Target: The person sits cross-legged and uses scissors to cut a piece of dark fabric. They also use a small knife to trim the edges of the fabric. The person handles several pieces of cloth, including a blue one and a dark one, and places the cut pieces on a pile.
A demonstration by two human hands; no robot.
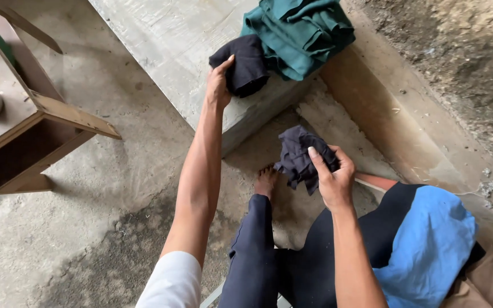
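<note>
Two bare hands work with dark cloth here. The left hand reaches out with its arm straight, and its grip is closed on the edge of a folded black cloth piece lying on the pale concrete counter. That piece touches a stack of folded teal-green fabric just beside it on the same counter. The right hand is raised nearer the body, its grip closed around a crumpled dark grey cloth scrap held in the air above the concrete floor. A bright blue cloth lies over the person's lap. A wooden shelf frame stands at the left.
</note>
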